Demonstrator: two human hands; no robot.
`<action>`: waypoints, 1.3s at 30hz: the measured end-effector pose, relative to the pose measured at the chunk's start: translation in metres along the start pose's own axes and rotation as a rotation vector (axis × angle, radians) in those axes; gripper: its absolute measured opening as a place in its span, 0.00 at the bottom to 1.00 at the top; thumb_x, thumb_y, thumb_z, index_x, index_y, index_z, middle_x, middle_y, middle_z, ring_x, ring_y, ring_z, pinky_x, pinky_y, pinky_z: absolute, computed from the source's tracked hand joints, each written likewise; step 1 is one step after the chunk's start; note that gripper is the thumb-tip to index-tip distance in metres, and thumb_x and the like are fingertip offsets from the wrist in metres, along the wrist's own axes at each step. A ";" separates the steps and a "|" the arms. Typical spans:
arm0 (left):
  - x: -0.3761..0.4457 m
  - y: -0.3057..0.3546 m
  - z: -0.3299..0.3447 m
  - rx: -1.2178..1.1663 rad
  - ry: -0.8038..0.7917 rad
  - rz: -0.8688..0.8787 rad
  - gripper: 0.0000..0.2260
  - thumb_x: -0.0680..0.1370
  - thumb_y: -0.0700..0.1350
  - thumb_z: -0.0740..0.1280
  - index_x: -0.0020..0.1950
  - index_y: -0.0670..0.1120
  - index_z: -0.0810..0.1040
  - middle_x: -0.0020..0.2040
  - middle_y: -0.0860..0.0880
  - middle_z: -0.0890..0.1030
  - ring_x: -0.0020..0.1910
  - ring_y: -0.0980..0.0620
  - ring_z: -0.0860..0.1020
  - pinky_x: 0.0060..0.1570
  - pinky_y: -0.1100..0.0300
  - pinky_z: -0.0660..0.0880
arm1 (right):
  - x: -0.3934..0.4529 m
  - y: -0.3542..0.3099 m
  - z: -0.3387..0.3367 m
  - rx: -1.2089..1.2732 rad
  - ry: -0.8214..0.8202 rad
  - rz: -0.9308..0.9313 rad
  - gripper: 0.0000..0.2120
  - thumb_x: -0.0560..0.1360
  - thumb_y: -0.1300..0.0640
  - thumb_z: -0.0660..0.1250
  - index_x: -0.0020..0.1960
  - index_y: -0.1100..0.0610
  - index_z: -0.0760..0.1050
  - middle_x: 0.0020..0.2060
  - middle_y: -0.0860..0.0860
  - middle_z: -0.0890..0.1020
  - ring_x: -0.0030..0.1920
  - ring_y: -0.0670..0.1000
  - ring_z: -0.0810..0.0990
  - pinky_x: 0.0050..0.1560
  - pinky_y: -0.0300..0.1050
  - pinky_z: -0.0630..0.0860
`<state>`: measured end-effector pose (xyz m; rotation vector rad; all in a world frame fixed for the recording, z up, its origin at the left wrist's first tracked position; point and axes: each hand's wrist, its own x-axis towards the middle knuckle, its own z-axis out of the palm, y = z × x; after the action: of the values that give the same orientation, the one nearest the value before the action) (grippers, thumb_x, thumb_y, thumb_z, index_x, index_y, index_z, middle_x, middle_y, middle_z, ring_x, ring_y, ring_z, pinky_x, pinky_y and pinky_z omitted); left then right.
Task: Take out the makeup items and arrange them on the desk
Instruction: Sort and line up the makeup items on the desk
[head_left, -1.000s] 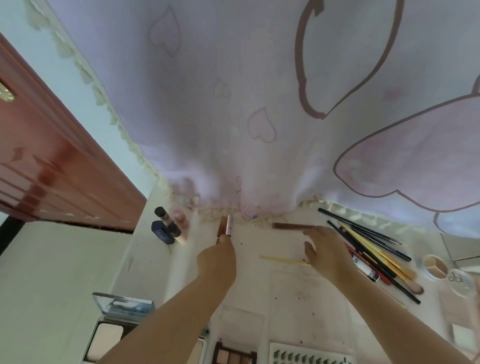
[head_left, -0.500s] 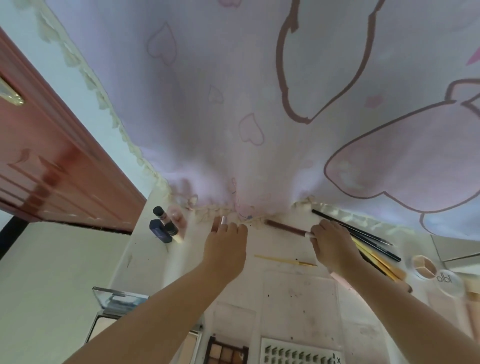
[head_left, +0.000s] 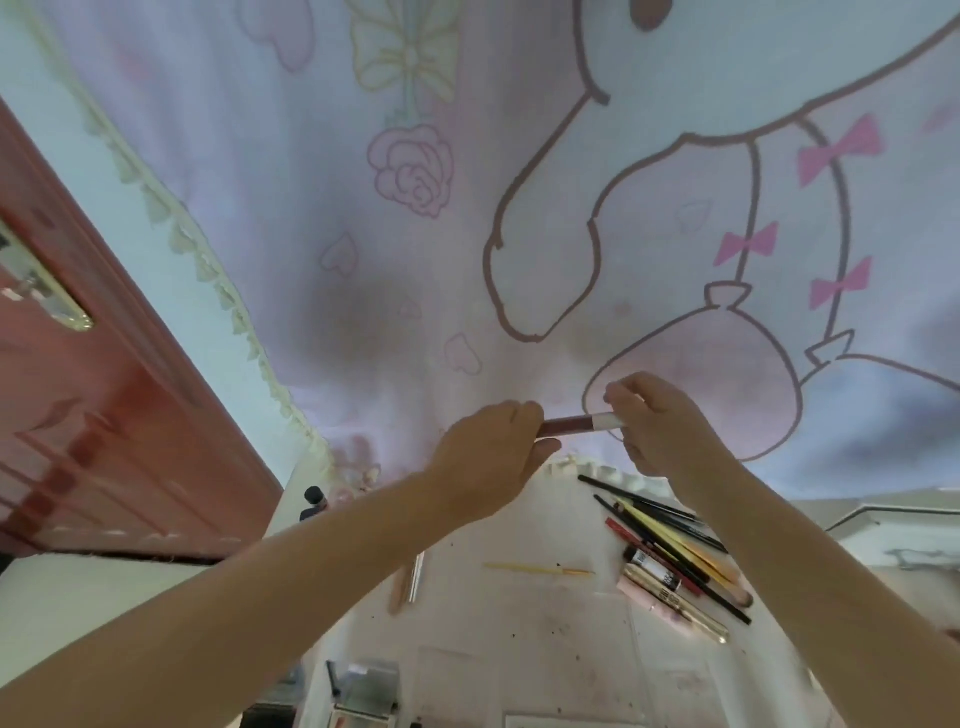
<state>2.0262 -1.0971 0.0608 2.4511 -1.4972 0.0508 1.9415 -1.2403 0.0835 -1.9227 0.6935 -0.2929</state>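
A slim reddish-brown lip pencil (head_left: 569, 425) with a silver-white end is held level above the white desk (head_left: 519, 639). My left hand (head_left: 485, 460) grips its left end. My right hand (head_left: 660, 426) pinches its pale right end. A pile of several pencils, brushes and mascara tubes (head_left: 670, 556) lies on the desk at the right. A thin yellow stick (head_left: 537, 569) lies in the middle. A pink tube beside a silver one (head_left: 408, 584) lies partly behind my left forearm.
A pink cartoon-print curtain (head_left: 467, 234) hangs over the back of the desk. A red-brown door (head_left: 78, 415) stands at the left. Dark-capped bottles (head_left: 314, 501) sit at the desk's far left. An open compact (head_left: 363, 691) lies near the front edge.
Both hands have lifted off the desk and come together. The lip pencil that the right hand picked up is now held between both hands, in front of the curtain. The camera tilted upward.
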 end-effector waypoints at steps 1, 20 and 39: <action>0.004 -0.001 -0.014 0.029 -0.030 0.007 0.21 0.80 0.57 0.47 0.57 0.42 0.68 0.45 0.49 0.73 0.41 0.49 0.71 0.39 0.61 0.64 | -0.002 -0.013 -0.004 0.028 0.032 -0.053 0.07 0.78 0.61 0.54 0.45 0.57 0.70 0.25 0.50 0.65 0.15 0.42 0.61 0.18 0.31 0.57; 0.016 -0.011 -0.168 -0.157 0.076 0.089 0.07 0.80 0.45 0.56 0.46 0.46 0.71 0.38 0.53 0.69 0.39 0.53 0.68 0.40 0.61 0.62 | -0.016 -0.122 -0.056 0.053 -0.173 -0.615 0.12 0.70 0.60 0.69 0.44 0.42 0.76 0.42 0.50 0.78 0.38 0.41 0.79 0.43 0.39 0.77; 0.036 -0.007 -0.182 0.127 0.386 0.244 0.13 0.80 0.48 0.57 0.55 0.43 0.78 0.48 0.46 0.76 0.48 0.48 0.74 0.48 0.58 0.67 | -0.018 -0.131 -0.064 0.139 0.067 -0.617 0.13 0.74 0.68 0.64 0.44 0.50 0.75 0.40 0.53 0.79 0.33 0.41 0.79 0.38 0.33 0.75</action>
<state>2.0683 -1.0807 0.2404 2.1681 -1.6372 0.6449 1.9400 -1.2376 0.2303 -1.9573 0.0971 -0.7689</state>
